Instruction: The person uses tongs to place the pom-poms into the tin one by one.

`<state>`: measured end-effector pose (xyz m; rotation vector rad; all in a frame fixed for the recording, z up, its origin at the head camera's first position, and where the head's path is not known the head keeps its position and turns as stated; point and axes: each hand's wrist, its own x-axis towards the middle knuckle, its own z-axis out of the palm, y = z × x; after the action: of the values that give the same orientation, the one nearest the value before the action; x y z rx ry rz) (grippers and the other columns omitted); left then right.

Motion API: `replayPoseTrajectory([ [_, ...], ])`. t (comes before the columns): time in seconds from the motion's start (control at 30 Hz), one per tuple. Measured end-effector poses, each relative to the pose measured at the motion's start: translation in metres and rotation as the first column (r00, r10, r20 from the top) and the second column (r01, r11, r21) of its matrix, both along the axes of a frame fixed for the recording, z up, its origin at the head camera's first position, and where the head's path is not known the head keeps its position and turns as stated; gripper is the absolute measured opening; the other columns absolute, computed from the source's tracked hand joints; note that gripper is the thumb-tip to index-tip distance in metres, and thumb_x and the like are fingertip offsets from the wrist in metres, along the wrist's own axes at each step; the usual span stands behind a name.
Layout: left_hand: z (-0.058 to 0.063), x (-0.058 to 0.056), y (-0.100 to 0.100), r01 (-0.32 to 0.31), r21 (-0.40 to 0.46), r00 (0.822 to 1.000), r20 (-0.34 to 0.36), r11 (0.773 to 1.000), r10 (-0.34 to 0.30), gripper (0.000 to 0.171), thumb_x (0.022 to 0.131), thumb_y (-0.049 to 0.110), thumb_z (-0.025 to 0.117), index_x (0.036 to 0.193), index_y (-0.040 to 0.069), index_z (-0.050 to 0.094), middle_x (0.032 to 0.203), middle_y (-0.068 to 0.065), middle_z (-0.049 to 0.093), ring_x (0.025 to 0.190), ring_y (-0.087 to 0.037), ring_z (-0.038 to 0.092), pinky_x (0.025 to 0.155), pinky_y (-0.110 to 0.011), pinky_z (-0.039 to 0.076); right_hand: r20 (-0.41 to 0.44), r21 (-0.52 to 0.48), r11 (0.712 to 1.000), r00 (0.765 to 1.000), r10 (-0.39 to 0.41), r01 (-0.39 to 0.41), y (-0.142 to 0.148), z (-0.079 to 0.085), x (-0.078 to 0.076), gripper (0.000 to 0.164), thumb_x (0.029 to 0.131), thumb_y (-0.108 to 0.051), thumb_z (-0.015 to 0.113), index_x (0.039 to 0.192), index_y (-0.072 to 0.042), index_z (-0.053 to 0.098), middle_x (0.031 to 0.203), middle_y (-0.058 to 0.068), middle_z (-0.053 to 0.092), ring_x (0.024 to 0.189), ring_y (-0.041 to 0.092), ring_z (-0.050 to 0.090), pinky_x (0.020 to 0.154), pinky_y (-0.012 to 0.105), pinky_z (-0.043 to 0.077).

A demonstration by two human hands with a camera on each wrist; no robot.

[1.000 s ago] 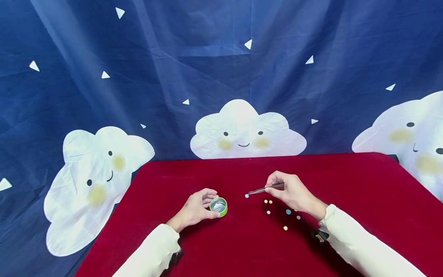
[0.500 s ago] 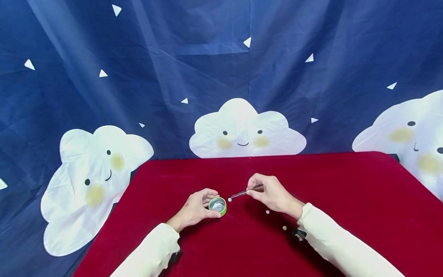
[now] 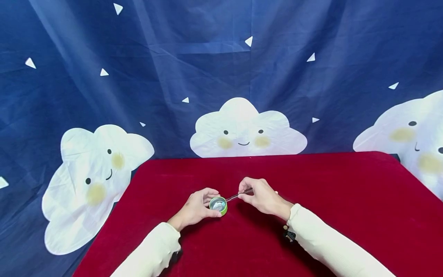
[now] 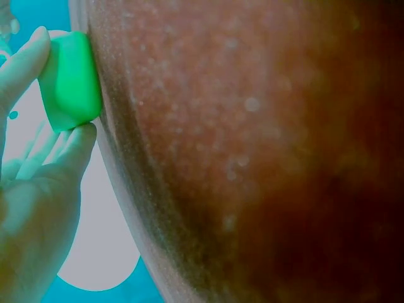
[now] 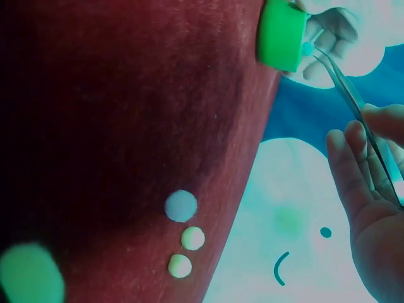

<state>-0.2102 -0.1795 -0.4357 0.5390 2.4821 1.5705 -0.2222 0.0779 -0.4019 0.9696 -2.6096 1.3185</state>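
My left hand (image 3: 197, 207) holds a small round green tin (image 3: 225, 211) on the red cloth, thumb on the near side and fingers on the far side. Its open top shows a shiny metal inside. My right hand (image 3: 262, 197) pinches metal tweezers (image 3: 233, 197), which point left to the tin's rim. In the right wrist view the tweezers (image 5: 346, 87) have a tiny light-blue ball (image 5: 307, 48) at their tips, right by the tin's mouth. The left wrist view shows the tin's green wall (image 4: 72, 82) between thumb and fingers.
Several small balls lie on the red cloth (image 3: 328, 184), mostly hidden under the right arm in the head view. A bluish ball (image 5: 181, 206) and two pale-yellow balls (image 5: 192, 238) show in the right wrist view. Behind the table hangs a blue cloud-print curtain (image 3: 214, 69).
My right hand has moved left, carrying the tweezers and the light-blue ball from open cloth to the tin's rim. The left hand and the tin have stayed in place.
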Motion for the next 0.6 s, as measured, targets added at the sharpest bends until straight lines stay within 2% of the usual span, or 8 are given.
replayPoseTrajectory([
  [0.23,0.000,-0.001,0.000,-0.002,-0.018,1.000,-0.012,1.000,0.002,0.061,0.071,-0.001,0.089,0.123,-0.007,0.058,0.119,-0.019,0.066,0.109,-0.034,0.066,0.095,-0.043,0.054,-0.014,0.068,0.998,1.000,-0.005,0.006,0.004,0.000,0.000,0.019,0.084,-0.003,0.079,0.090,-0.013,0.063,0.084,-0.008,0.067,0.082,0.009,0.065,0.078,0.029,0.057],
  [0.43,0.000,-0.001,-0.001,-0.011,-0.022,1.000,-0.012,1.000,0.011,0.060,0.070,-0.001,0.089,0.122,-0.006,0.059,0.118,-0.018,0.067,0.108,-0.032,0.066,0.095,-0.042,0.054,-0.017,0.138,0.990,0.999,0.044,-0.042,0.010,0.006,-0.001,0.018,0.084,-0.002,0.079,0.096,-0.009,0.066,0.087,-0.005,0.069,0.082,0.009,0.066,0.081,0.029,0.058],
  [0.6,0.000,-0.001,-0.001,-0.011,-0.021,1.000,-0.003,1.000,0.011,0.060,0.071,0.000,0.089,0.123,-0.006,0.059,0.118,-0.017,0.067,0.108,-0.032,0.066,0.095,-0.041,0.054,-0.011,0.113,0.992,0.998,0.057,-0.055,0.020,0.011,0.002,0.019,0.085,-0.002,0.078,0.100,-0.007,0.068,0.091,-0.002,0.071,0.080,0.009,0.065,0.072,0.025,0.058],
])
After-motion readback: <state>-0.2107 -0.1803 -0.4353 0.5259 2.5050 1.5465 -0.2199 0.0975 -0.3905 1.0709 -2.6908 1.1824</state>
